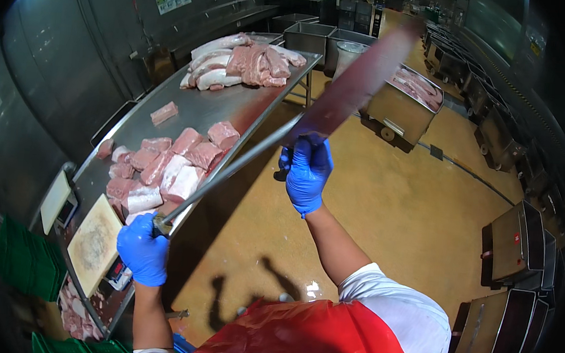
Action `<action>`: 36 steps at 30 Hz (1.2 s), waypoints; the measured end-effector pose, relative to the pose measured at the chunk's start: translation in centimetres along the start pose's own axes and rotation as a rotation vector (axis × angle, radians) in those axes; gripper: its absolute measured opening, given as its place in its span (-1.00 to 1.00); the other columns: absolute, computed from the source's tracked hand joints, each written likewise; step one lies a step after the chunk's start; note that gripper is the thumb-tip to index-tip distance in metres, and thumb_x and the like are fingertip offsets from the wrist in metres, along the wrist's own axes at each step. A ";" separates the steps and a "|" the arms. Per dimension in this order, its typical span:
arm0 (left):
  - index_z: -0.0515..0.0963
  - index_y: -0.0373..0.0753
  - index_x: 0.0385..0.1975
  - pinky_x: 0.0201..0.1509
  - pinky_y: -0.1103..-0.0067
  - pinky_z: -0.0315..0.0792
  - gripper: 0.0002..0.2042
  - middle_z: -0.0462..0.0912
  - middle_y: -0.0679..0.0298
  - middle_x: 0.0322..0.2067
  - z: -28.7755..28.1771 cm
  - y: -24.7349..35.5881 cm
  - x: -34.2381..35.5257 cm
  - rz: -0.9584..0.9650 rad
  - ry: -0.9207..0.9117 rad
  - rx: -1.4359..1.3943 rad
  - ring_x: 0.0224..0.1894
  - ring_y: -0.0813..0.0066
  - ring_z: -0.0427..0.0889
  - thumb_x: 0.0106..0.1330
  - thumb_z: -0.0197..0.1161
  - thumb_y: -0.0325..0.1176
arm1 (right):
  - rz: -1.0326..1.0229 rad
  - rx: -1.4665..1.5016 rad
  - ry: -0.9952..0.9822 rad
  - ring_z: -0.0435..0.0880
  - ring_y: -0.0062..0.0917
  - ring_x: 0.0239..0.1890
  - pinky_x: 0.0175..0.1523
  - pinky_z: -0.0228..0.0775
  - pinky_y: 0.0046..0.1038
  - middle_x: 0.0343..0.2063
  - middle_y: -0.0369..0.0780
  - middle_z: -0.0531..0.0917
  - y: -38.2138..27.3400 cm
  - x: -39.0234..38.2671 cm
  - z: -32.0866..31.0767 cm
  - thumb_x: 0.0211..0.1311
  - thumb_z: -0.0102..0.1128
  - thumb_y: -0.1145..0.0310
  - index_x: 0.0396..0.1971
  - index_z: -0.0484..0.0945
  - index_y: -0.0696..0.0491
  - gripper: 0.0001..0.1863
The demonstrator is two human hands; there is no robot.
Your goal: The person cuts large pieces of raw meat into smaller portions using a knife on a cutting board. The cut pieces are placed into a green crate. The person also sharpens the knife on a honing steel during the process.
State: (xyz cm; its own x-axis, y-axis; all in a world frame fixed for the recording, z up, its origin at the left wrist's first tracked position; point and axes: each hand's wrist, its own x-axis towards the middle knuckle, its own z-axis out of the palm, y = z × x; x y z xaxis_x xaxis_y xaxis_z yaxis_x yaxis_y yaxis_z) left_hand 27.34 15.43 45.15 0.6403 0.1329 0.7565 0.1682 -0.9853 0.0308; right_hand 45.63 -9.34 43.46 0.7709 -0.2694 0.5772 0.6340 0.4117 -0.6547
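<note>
My left hand [144, 250], in a blue glove, is closed round the handle of a long honing steel [237, 163]. The rod slants up and to the right. My right hand [309, 178], gloved in blue too, grips a large broad-bladed knife [356, 83] that points up and away; its handle is mostly hidden in the fist. Rod and blade cross near the knife's heel; whether they touch I cannot tell. Left of them, cut blocks of pink meat [157, 166] lie on a steel table [205, 109]. Larger meat slabs [251, 64] are piled at its far end.
A stained white cutting board [93, 244] rests at the table's near end beside a scale [117, 273]. Green crates [30, 259] stand at the left. A wheeled metal cart [397, 112] holds meat ahead, and more metal carts [499, 326] line the right side of the tan floor [413, 207].
</note>
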 end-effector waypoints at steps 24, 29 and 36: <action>0.35 -0.14 -0.60 -0.65 0.53 0.25 -0.76 0.35 0.38 -0.74 5.0 -3.0 -8.8 -1.040 -1.022 -1.110 -0.76 0.56 0.32 0.22 0.29 -0.50 | 0.187 -0.797 -0.536 0.63 -0.05 -0.34 -0.20 0.52 -0.12 -0.28 0.00 0.66 8.2 -18.7 -13.2 0.52 -0.07 0.13 0.12 0.54 -0.12 -0.67; 0.34 -0.12 -0.51 -0.65 0.53 0.25 -0.77 0.36 0.38 -0.72 4.9 5.0 -10.5 -1.298 -1.271 -1.666 -0.78 0.58 0.27 0.28 0.25 -0.55 | 0.173 -0.682 -1.121 0.57 -0.13 -0.25 -0.12 0.44 -0.20 -0.17 0.00 0.51 -0.7 -14.9 -2.6 0.47 -0.04 0.27 0.36 0.36 -0.32 -0.51; 0.35 -0.15 -0.58 -0.65 0.54 0.25 -0.76 0.35 0.36 -0.74 2.7 4.6 -10.7 -1.130 -1.350 -1.556 -0.78 0.55 0.29 0.28 0.22 -0.54 | 0.006 -0.825 -0.245 0.66 -0.19 -0.28 -0.16 0.53 -0.31 0.01 -0.04 0.66 9.7 -8.9 -16.3 0.39 -0.01 0.42 0.22 0.52 -0.02 -0.58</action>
State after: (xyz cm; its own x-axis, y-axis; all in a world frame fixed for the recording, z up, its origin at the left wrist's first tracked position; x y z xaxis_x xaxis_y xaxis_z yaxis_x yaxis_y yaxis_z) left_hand 23.30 9.80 35.40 0.7928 -0.1927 -0.5783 0.6094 0.2700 0.7455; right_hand 45.92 -17.11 23.99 0.7995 -0.0343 0.5997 0.5453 -0.3773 -0.7485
